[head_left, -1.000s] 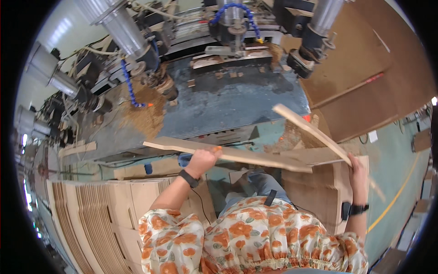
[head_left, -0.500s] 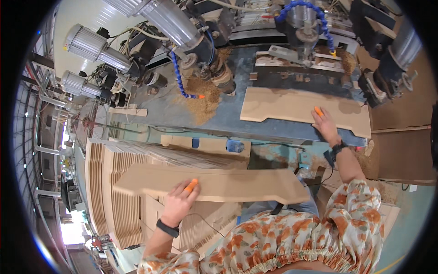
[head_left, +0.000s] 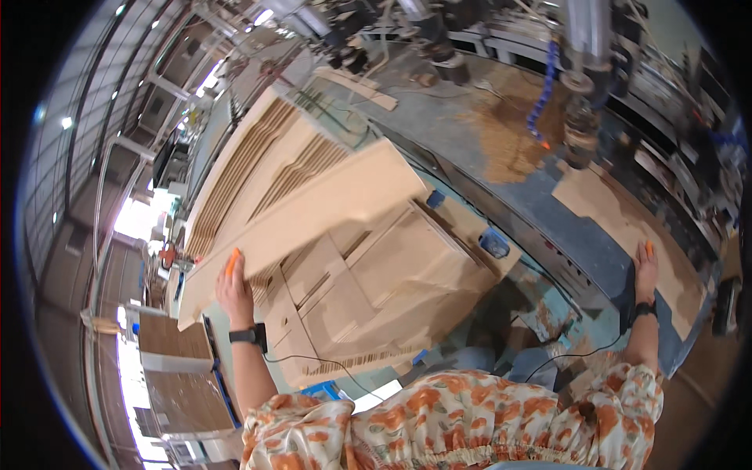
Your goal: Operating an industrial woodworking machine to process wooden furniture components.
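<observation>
Our left hand (head_left: pixel 235 296) is closed on the near end of a long pale board (head_left: pixel 321 215), its thumb out of sight beneath. From that hand the board's long axis runs away and to the right, slanting above the stacked panels (head_left: pixel 352 301); we cannot tell whether it touches them. The left hand is the nearer one to this board, with the right well apart.

Our right hand (head_left: pixel 645 274) lies on the near edge of a second board (head_left: pixel 623 215), its thumb unclear, so we cannot tell whether it grips or only rests. This board's long axis slants from beyond that hand's left down to its right, along the blue-grey table (head_left: pixel 540 207).

Both boards look like smooth, flat, matte wood sheet, their long edges cut in shallow steps. Beyond the left hand, layered stacks (head_left: pixel 251 160) show ribbed, wavy edges. Left of the right hand and farther off, loose tan sawdust (head_left: pixel 509 129) lies grainy beneath a ribbed blue hose (head_left: pixel 540 106).
</observation>
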Motion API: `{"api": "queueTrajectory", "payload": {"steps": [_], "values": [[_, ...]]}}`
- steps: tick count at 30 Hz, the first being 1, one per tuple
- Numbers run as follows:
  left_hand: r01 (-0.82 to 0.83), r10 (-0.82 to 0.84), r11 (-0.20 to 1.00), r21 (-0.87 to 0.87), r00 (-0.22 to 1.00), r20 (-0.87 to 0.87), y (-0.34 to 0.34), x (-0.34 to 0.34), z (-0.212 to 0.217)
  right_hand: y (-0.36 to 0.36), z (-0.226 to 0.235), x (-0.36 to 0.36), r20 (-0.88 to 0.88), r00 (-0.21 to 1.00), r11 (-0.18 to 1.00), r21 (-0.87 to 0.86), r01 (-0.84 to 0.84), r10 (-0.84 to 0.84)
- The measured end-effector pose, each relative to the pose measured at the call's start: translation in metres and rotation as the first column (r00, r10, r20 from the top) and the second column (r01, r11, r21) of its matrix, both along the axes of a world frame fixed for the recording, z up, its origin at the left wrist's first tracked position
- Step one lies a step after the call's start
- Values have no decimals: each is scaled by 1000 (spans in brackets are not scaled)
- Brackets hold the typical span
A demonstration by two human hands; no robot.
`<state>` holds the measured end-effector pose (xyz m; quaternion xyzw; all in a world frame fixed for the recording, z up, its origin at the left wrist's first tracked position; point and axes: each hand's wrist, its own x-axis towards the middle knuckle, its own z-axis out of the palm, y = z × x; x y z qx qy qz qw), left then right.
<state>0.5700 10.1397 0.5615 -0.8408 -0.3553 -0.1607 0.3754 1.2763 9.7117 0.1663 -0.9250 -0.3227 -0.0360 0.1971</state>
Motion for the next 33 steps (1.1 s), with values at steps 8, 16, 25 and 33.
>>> {"api": "queueTrajectory", "payload": {"steps": [8, 16, 25, 33], "values": [[-230, 220, 973, 31, 955, 198, 119, -83, -4, 31, 36, -58, -24, 993, 987, -110, 116, -119], [-352, 381, 914, -203, 916, 128, 207, -82, -48, -137, 104, -148, 91, 948, 947, -76, 311, -304], [-377, 444, 893, -245, 826, 347, 227, -51, -77, -351, 151, -516, 304, 470, 306, -457, 835, -829], [601, -297, -299, -741, 679, 671, -141, 320, -125, -336, 147, -602, 129, -7, -90, -652, 753, -992]]}}
